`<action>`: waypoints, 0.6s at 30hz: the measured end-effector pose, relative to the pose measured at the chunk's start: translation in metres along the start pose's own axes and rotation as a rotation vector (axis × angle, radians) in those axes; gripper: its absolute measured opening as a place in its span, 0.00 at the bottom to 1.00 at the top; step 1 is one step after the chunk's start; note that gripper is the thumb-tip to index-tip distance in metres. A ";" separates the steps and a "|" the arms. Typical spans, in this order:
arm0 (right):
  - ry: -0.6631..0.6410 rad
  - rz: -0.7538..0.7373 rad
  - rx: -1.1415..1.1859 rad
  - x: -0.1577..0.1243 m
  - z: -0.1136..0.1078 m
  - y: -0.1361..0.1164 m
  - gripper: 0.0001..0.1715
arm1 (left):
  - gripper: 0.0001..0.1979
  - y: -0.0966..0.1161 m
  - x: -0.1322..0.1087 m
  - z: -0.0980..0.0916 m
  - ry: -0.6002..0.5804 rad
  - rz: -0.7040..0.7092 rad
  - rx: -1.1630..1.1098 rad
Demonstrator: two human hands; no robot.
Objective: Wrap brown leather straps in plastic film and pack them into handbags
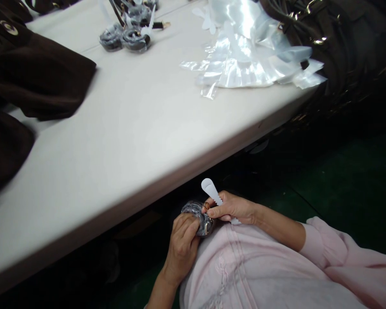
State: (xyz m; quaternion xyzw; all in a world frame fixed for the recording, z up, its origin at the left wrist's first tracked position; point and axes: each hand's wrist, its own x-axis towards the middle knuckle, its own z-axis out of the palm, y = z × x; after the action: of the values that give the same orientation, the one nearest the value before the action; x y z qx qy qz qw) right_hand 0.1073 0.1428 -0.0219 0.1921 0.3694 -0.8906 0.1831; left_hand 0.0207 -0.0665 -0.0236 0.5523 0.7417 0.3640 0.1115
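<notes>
in the head view, the wrapped coil (192,208) is at six o'clock, below the near edge of the table (116,137). the left hand (181,241) has its fingers curled round the coil from the seven o'clock side. the right hand (234,208), at three o'clock from the coil, pinches the white strip (209,187) between thumb and fingers. a gold ring (206,205) is at its fingertips; i cannot tell if it is worn or belongs to the coil. on the table, more coils (135,39) lie at eleven o'clock. the step in hand is, i think, joining strip and coil. the next move seems to need a steady left hand and exact guiding of the strip's end.
</notes>
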 end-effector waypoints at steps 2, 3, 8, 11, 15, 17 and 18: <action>0.075 -0.078 0.008 0.003 0.005 0.005 0.22 | 0.17 0.005 0.004 -0.001 -0.008 -0.104 -0.014; 0.117 -0.114 -0.002 0.005 0.008 0.006 0.23 | 0.17 0.009 0.007 -0.002 -0.005 -0.160 -0.025; 0.188 -0.339 -0.094 0.006 0.022 0.007 0.18 | 0.19 0.033 0.022 -0.007 -0.002 -0.434 -0.128; 0.215 -0.468 -0.237 0.003 0.027 0.003 0.13 | 0.17 0.044 0.030 -0.008 0.006 -0.581 -0.214; 0.244 -0.501 -0.339 -0.001 0.028 -0.003 0.11 | 0.18 0.047 0.034 -0.005 0.052 -0.675 -0.313; 0.259 -0.495 -0.378 -0.002 0.027 -0.004 0.12 | 0.17 0.046 0.033 -0.005 0.057 -0.679 -0.360; 0.266 -0.492 -0.399 -0.002 0.027 -0.003 0.13 | 0.17 0.045 0.033 -0.005 0.052 -0.675 -0.380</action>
State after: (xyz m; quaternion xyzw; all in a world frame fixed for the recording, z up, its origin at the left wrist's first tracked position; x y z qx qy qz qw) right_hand 0.1016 0.1258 -0.0016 0.1719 0.5923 -0.7854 -0.0530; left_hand 0.0386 -0.0336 0.0175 0.2372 0.8035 0.4517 0.3067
